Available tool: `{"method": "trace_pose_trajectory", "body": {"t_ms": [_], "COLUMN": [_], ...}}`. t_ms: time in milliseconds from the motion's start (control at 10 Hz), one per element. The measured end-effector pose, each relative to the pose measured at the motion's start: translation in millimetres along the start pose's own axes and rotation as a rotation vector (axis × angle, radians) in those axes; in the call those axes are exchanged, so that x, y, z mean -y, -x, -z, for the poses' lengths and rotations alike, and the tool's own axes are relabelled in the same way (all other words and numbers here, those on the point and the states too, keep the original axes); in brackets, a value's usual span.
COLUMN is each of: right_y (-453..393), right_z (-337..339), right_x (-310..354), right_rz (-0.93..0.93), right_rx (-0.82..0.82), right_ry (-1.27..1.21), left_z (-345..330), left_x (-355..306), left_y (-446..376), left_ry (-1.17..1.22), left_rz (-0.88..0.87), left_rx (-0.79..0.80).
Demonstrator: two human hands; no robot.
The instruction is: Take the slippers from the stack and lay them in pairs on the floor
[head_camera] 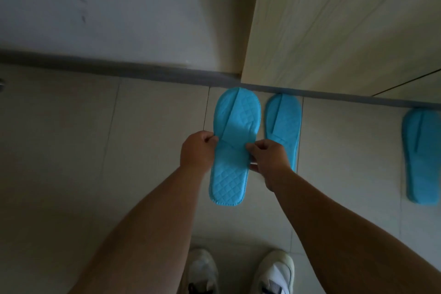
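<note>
A flat blue quilted slipper (232, 150) is held above the floor, toe pointing at the wall. My left hand (196, 150) pinches its left edge and my right hand (268, 159) pinches its right edge, both at mid-length. Just to the right, a second blue slipper (284, 124) lies on the tiles, toe at the skirting, partly hidden by my right hand. Farther right, at the frame's edge, lies a stack of blue slippers (422, 157); how many it holds I cannot tell.
Beige floor tiles (95, 150) meet a grey skirting board (119, 65) under a white wall. A light wooden cabinet (334, 31) rises at the right. My white shoes (238, 272) stand at the bottom.
</note>
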State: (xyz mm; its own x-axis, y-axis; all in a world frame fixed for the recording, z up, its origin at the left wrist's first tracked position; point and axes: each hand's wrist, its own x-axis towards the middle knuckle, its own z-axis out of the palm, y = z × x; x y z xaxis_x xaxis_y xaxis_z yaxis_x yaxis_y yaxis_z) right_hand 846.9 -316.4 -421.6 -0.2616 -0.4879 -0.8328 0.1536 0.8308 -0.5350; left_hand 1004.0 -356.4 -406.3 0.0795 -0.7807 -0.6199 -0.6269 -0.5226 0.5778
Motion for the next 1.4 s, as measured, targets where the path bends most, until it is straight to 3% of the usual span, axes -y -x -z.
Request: {"method": "trace_pose_trajectory", "body": {"t_ms": [200, 600, 1200, 1400], "right_y": [-75, -111, -115, -45], "right_z": [-28, -57, -59, -35], "right_x": [-20, -15, -9, 12], "right_rz": [0.104, 0.147, 0.115, 0.168], "right_rx": [-0.106, -0.161, -0.191, -0.193], "right_ry": [0.188, 0.469, 0.557, 0.701], "left_z": [-30, -36, -28, 10], "left_x": [36, 62, 53, 33], "left_y": [-70, -115, -114, -51], "left_ry": [-0.065, -0.158, -0.284, -0.448], "left_rz": [-0.023, -0.015, -0.082, -0.134], "left_rx": [-0.111, -0.191, -0.217, -0.176]}}
